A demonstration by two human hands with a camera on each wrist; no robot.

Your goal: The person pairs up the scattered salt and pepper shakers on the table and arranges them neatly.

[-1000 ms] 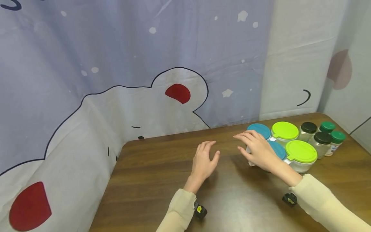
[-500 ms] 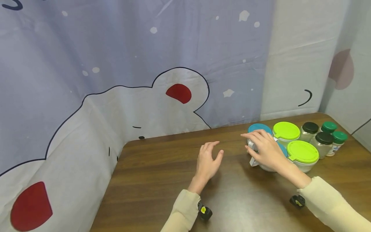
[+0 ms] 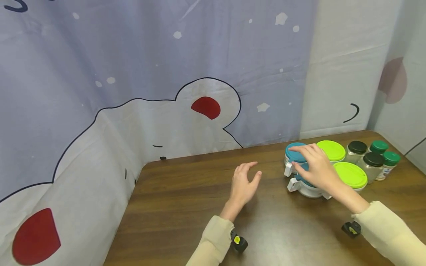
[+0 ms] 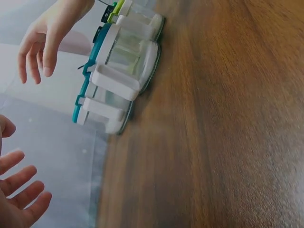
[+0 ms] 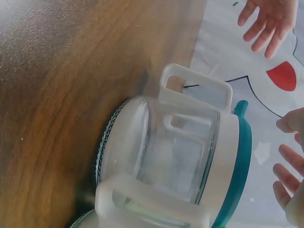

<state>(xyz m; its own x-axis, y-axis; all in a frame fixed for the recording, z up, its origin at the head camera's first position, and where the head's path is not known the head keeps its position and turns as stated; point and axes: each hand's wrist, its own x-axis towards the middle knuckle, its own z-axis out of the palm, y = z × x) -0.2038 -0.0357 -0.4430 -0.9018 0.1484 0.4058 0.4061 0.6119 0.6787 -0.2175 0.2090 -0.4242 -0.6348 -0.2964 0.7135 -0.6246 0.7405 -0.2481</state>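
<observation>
My left hand [image 3: 243, 184] hovers over the table [image 3: 186, 214], fingers spread and relaxed, holding nothing. My right hand [image 3: 317, 168] is above the jars at the right, its fingers loosely bent around nothing. In the left wrist view a gap shows between this hand [image 4: 54, 33] and the lids. Below it stands the front blue-lidded clear jar [image 3: 309, 191] with white handles, partly hidden by the hand. The back blue-lidded jar [image 3: 294, 155] is just behind. In the right wrist view, a teal-lidded jar [image 5: 175, 161] fills the middle with its handle toward my left hand [image 5: 270, 21].
Two lime-lidded jars [image 3: 351, 175] stand to the right of the blue-lidded ones. Beyond them are black-capped bottles [image 3: 372, 159] and green-capped bottles [image 3: 391, 159] close together. A patterned curtain [image 3: 149, 74] hangs along the table's back and left edges.
My right hand has shifted right, from beside the blue-lidded jars to above them, uncovering their white handles. My left hand has drifted slightly right. The jars stay in place.
</observation>
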